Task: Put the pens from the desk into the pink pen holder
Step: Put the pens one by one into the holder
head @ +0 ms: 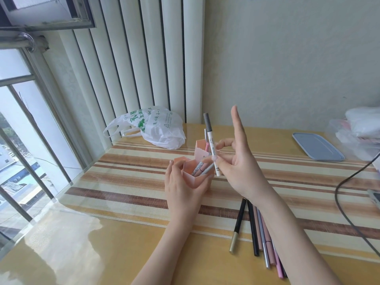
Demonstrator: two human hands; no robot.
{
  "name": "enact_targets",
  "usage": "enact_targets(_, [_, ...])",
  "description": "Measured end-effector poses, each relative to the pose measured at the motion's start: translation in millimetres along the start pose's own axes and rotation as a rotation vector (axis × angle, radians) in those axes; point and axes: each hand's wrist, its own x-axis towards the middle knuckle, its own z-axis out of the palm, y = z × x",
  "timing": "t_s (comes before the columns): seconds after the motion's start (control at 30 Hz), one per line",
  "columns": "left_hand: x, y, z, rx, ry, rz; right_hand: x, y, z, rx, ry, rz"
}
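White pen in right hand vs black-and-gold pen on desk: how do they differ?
The white pen has a grey cap; the black-and-gold pen is black with a gold end. The white pen is near upright, pinched by the right hand; the black-and-gold pen lies flat, untouched, beside other pens. Both are slim and outside the holder.

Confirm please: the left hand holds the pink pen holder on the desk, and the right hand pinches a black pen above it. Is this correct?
Not quite. The pen that the right hand pinches is white with a grey cap, not black, as the head view shows. The black pens lie on the desk near the right forearm. The rest is right: the left hand holds the pink pen holder.
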Motion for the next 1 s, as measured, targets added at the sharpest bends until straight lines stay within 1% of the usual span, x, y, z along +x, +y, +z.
enact_targets(0.07, [-1, 0, 0, 0.009, -0.003, 0.037, 0, 0, 1, -0.024, 0.018, -0.012])
enact_targets(0.17, [-1, 1, 1, 0.024, 0.013, 0.070, 1, 4, 0, -0.005, 0.024, 0.030])
enact_targets(0.3, [0, 0, 2, 0.076, 0.028, 0.116, 2, 5, -7, 0.044, -0.027, 0.059])
enact_targets(0.47, [0, -1, 1, 0.106, 0.006, 0.124, 2, 4, -16, 0.012, -0.029, 0.032])
enact_targets(0.77, [-1, 3, -1, 0.135, -0.022, 0.124, 3, 4, -19, 0.046, 0.008, -0.007])
enact_targets(0.83, [-1, 4, -2, 0.131, -0.028, 0.116, 3, 3, -17, 0.037, 0.044, -0.030])
enact_targets(1.0, [-1, 3, -1, 0.095, -0.032, 0.102, -1, 3, -6, -0.086, 0.268, -0.143])
